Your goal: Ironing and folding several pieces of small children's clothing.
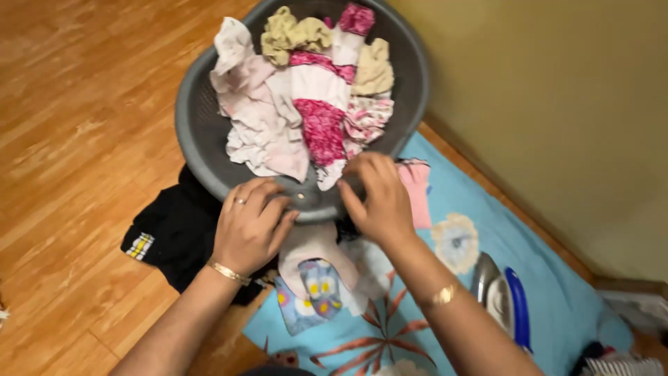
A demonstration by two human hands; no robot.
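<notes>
Gripping the near rim of the grey laundry basket (pixel 195 132), left hand (pixel 252 224) and right hand (pixel 379 198) both curled closed; crumpled clothes (pixel 306 90) heaped just beyond.

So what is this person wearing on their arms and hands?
Both forearms are bare, with no sleeves in view. The left hand has a ring on one finger and a thin gold bangle at the wrist. The right hand has a gold bangle too.

Wooden plank floor (pixel 76 139) carries a light blue flowered blanket (pixel 445 209) spread along the wall. Black garment (pixel 174 233) lies half on bare floor. On the blanket: small printed clothes (pixel 316 282), iron (pixel 501 296).
</notes>
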